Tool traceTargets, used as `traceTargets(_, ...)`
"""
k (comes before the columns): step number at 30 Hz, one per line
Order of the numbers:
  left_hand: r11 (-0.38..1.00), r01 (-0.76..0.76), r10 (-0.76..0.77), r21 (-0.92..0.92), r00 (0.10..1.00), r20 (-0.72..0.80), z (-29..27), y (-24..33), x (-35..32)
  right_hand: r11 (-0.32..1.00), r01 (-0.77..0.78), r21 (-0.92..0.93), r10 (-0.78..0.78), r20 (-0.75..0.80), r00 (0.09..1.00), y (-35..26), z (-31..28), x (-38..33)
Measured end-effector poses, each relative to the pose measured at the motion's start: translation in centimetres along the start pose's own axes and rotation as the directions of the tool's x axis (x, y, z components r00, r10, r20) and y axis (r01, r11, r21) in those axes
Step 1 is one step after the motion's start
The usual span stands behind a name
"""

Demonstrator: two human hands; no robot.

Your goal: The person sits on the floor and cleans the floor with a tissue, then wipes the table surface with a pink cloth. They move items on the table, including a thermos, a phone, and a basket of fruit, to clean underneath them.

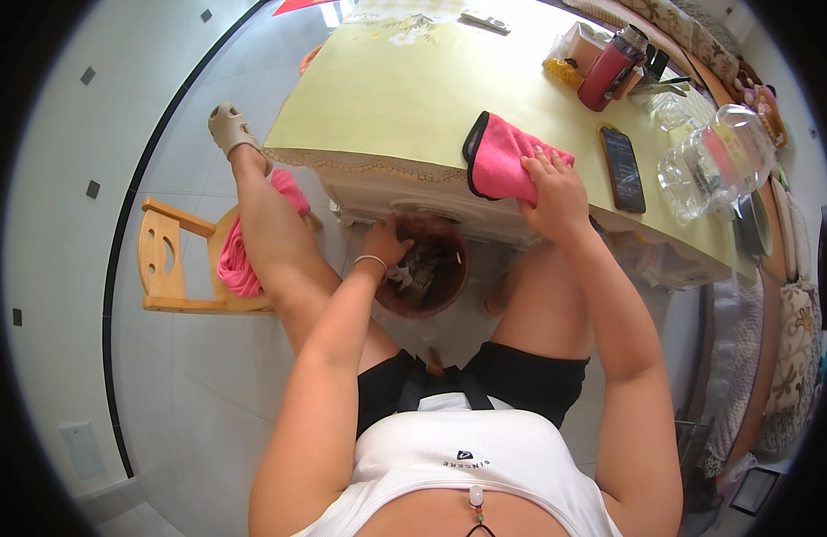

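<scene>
Pale yellow covering is spread over the table (386, 98), which fills the view from twelve to two o'clock, with grey floor tiles seen below and at nine o'clock, where a wooden chair (156, 261) is draped with pink fabric (238, 265).

A pink cloth (512, 166) with dark edging is laid across the table's near edge at about one o'clock, partly overhanging it. It is covered at its right end by the right hand (558, 190), whose fingers are spread rather flat on it. The left hand (384, 243) is lowered to the bin (451, 297) beneath the edge, between seven and eight o'clock from the cloth; whether anything is held there cannot be told, as the fingers are blurred and shadowed.

If the cloth were swept toward three o'clock, the phone (623, 174) could be pushed along, and the clear plastic jug (713, 166) beyond it might be toppled, being light. The red flask (607, 73), standing between one and two o'clock from the cloth, seems less exposed. Crumbs might be dropped on the floor if the bin were not kept under the edge, or the cloth itself might be lost through its overhang.
</scene>
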State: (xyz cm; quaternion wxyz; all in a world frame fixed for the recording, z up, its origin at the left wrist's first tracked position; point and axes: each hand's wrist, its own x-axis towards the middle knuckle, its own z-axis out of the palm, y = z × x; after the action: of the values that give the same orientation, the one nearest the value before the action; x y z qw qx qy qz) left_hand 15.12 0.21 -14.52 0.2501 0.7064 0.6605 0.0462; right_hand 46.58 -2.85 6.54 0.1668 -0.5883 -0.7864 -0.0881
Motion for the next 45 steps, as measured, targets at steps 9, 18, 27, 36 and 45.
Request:
traceTargets(9,0.983,-0.167,0.176,-0.08,0.976,0.127,0.3,1.9,-3.3,0.994,-0.024,-0.107,0.021,-0.025,0.999,-0.8,0.3,0.0)
traceTargets(18,0.896,-0.434,0.444,0.096,0.861,-0.249,3.7,7.0,0.3,0.994,0.023,-0.104,-0.023,-0.004,1.0,-0.9,0.3,1.7)
traceTargets(27,0.936,-0.323,0.326,0.142,0.945,-0.002,3.0,8.2,0.6,0.998,0.004,-0.07,-0.009,-0.071,0.997,-1.3,0.2,1.7)
traceTargets(36,0.919,-0.363,0.382,0.151,0.917,-0.116,3.0,7.3,-1.9,0.979,0.197,0.052,-0.178,-0.249,0.952,-2.9,1.4,-0.2)
traceTargets(45,0.823,-0.494,0.497,-0.28,0.865,-0.067,7.8,4.4,0.0,0.861,0.5,0.088,-0.49,-0.114,0.864,-8.9,8.4,-0.8)
